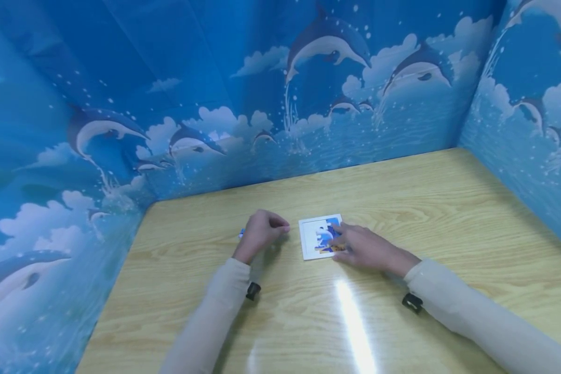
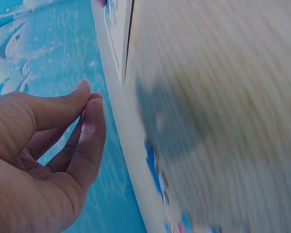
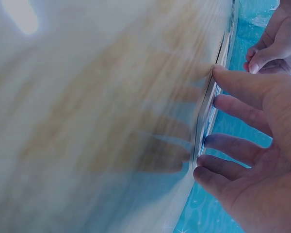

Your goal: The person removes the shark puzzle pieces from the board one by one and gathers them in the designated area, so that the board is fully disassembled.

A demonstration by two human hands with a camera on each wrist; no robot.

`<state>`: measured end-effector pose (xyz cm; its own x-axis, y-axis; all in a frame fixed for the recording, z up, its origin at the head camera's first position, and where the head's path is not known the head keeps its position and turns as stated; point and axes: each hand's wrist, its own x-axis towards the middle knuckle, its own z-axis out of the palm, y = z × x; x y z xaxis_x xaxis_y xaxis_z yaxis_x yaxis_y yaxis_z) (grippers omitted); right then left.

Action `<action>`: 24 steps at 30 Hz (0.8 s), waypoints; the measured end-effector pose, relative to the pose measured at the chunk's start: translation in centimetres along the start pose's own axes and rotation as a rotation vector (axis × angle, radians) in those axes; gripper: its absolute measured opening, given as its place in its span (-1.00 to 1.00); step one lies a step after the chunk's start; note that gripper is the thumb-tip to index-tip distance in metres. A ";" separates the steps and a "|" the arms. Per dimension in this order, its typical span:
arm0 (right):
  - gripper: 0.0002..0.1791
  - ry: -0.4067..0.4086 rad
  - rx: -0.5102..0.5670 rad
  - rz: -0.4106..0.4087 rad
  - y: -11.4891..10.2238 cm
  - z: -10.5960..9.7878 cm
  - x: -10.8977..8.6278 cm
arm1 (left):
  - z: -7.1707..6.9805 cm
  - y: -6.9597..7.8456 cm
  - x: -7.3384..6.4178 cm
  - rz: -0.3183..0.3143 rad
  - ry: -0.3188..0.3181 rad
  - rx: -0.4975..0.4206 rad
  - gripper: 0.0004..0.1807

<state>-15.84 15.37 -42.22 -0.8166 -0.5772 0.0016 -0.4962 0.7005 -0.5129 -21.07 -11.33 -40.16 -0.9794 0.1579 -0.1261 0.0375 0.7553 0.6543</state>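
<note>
A square white puzzle tray (image 1: 310,240) lies on the table, with joined blue, white and orange puzzle pieces (image 1: 324,236) in its right part. My right hand (image 1: 366,246) rests on the tray's right side, fingers spread and fairly straight. In the right wrist view its fingertips (image 3: 218,73) are along the tray's edge. To the left of the tray, my left hand (image 1: 262,232) is raised over the table with thumb and index tips together. Nothing shows between those tips in the left wrist view. Loose puzzle pieces (image 2: 155,170) lie near this hand, partly hidden by it in the head view.
The wood-grain table (image 1: 402,208) meets a blue dolphin-printed curtain (image 1: 215,124) at the back and both sides. A bright light reflection (image 1: 355,327) crosses the tabletop in front of the tray. Both wrists carry small black devices (image 1: 412,303).
</note>
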 end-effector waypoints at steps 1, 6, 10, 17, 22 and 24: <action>-0.61 0.003 0.000 -0.008 0.0 0.0 -0.1 | 0.2 0.1 0.1 0.014 -0.007 0.001 -0.92; -0.64 0.005 -0.010 -0.029 0.1 0.1 -0.2 | 1.6 1.0 0.6 0.056 -0.040 0.033 -0.91; -0.63 0.000 -0.018 -0.015 0.1 0.1 -0.2 | 2.8 1.9 0.9 0.040 -0.066 0.042 -0.90; -0.63 -0.012 -0.031 -0.003 -0.1 0.1 -0.3 | 4.3 3.0 1.1 0.029 -0.090 0.051 -0.91; -0.62 -0.017 -0.041 0.006 -0.2 0.1 -0.3 | 4.9 3.4 1.2 0.024 -0.099 0.043 -0.92; -0.62 -0.017 -0.037 0.011 -0.2 0.1 -0.3 | 5.0 3.5 1.2 0.018 -0.102 0.042 -0.92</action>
<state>-15.48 15.39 -42.20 -0.8171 -0.5762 -0.0192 -0.4979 0.7221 -0.4804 -21.15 -5.28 -41.72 -0.9531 0.2340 -0.1919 0.0651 0.7778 0.6252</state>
